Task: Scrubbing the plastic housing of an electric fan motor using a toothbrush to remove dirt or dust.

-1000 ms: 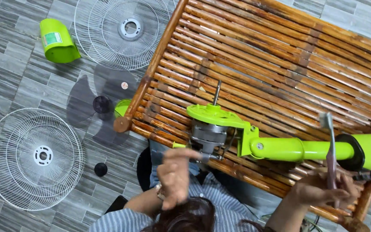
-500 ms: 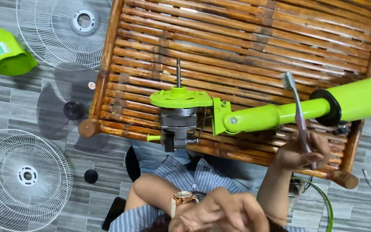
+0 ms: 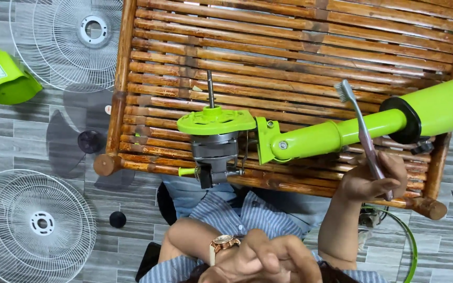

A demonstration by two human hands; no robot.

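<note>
Toothbrush clamped in right hand; left hand, fingers curled, grip hard to make out, frame-cropped.

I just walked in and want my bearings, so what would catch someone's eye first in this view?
A bright green fan body with its bare motor lies across the bamboo table. The right hand holds a toothbrush upright beside it; the left hand is raised near the camera. White fan grilles and a dark blade lie on the tiled floor, left.

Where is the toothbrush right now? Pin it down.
In the head view, the toothbrush stands bristles-up in the right hand, at right, across the green fan neck over the bamboo table.
</note>
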